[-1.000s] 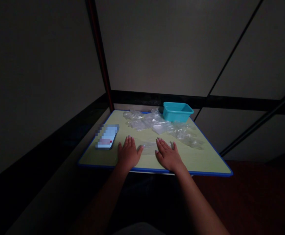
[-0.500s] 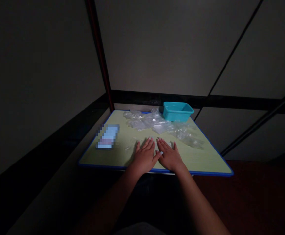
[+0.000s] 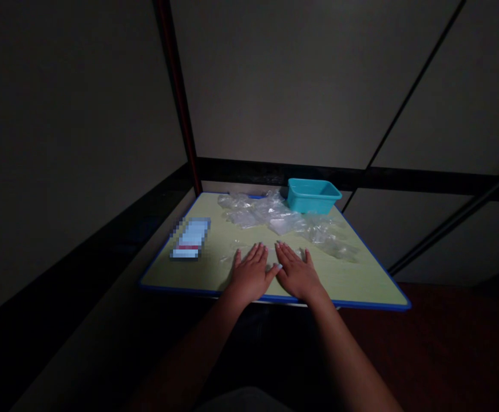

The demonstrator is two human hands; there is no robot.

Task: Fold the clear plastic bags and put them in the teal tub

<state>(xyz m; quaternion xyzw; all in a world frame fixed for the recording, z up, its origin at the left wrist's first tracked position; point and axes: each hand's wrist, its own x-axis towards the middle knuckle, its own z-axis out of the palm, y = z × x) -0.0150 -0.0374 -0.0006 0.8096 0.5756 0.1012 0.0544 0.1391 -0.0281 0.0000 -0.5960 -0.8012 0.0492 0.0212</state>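
My left hand (image 3: 250, 276) lies flat, fingers stretched out, pressing on a clear plastic bag (image 3: 231, 253) near the table's front edge. Beside it my right hand (image 3: 297, 274) rests palm down with its fingers extended, over the right part of the same thin plastic. The thumb of my left hand reaches to the right hand. Most of this bag is hidden under the hands, and its outline is faint. Just beyond the fingertips spreads a pile of crumpled clear plastic bags (image 3: 281, 216).
A turquoise plastic basket (image 3: 312, 203) stands at the back right of the pale table (image 3: 361, 286), which has a blue rim. At the left lies a blurred-out, lit phone-like rectangle (image 3: 191, 237). Walls close in behind and to the left.
My left hand has slid slightly left, opening a small gap between the fingertips of both hands. The right hand stays about where it was; the view has shifted a little.
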